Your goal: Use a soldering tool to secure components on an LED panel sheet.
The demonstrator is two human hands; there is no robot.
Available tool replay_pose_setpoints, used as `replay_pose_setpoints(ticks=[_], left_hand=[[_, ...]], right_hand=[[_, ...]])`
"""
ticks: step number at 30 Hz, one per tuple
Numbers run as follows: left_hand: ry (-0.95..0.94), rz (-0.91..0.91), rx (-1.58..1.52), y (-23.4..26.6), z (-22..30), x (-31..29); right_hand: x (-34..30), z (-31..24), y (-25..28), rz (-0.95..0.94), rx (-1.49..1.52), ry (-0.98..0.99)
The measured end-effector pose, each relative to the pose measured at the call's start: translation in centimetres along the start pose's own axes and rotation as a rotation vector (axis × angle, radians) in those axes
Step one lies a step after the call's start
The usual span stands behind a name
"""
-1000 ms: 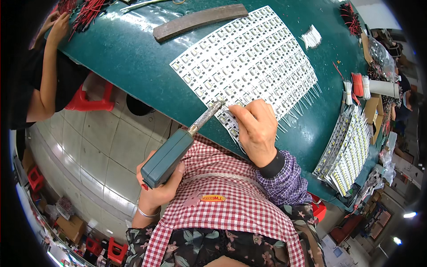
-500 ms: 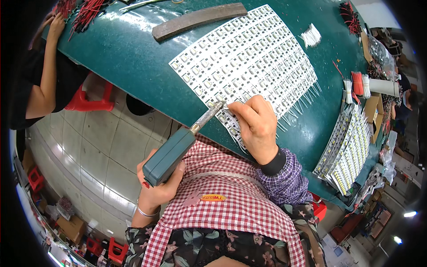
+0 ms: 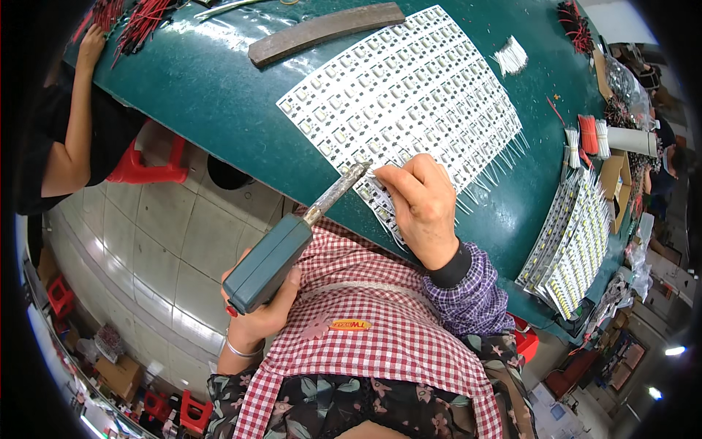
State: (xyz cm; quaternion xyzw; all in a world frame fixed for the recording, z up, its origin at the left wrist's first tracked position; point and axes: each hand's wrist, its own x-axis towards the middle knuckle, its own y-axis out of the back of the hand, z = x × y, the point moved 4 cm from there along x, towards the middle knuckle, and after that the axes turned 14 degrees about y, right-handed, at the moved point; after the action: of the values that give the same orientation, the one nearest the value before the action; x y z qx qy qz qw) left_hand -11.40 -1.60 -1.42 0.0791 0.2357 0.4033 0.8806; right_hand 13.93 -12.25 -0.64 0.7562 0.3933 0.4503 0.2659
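My left hand is wrapped round a dark green soldering gun. Its metal tip reaches up and right to the near left part of a white LED circuit board panel, just beside my right fingertips. My right hand is closed in a pinch over the panel's near edge; what its fingers grip, if anything, is too small to make out. Rows of chips cover the panel, and thin white wires stick out along its right side. Part of the near strip is hidden under my right hand.
A curved grey-brown bar lies beyond the panel on the green table. White wires are bundled to its right. More wired LED boards are stacked at the right, near red wires. Another person's arm is at far left.
The soldering gun's body has shifted slightly left and down in my left hand, its tip staying near the same spot. My right hand has barely moved. The other person's hand shifted slightly.
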Motion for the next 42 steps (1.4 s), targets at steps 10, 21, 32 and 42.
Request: replay_pose_setpoints(ticks=[10,21,32,42], left_hand=[[0.079,-0.013,-0.023,0.2,0.2,-0.2],[0.035,-0.014,0.019,0.4,-0.3,-0.3],[-0.065,-0.067,0.041,0.1,1.6,0.6],[-0.038,-0.077,0.007,0.2,2.3,1.1]], right_hand=[[-0.3,-0.3,-0.3,0.089,-0.048,0.011],[-0.6,-1.9,-0.4,0.075,-0.129,0.108],[-0.7,-2.0,-0.8,0.069,-0.117,0.111],[-0.7,-2.2,-0.9,0.061,-0.140,0.117]])
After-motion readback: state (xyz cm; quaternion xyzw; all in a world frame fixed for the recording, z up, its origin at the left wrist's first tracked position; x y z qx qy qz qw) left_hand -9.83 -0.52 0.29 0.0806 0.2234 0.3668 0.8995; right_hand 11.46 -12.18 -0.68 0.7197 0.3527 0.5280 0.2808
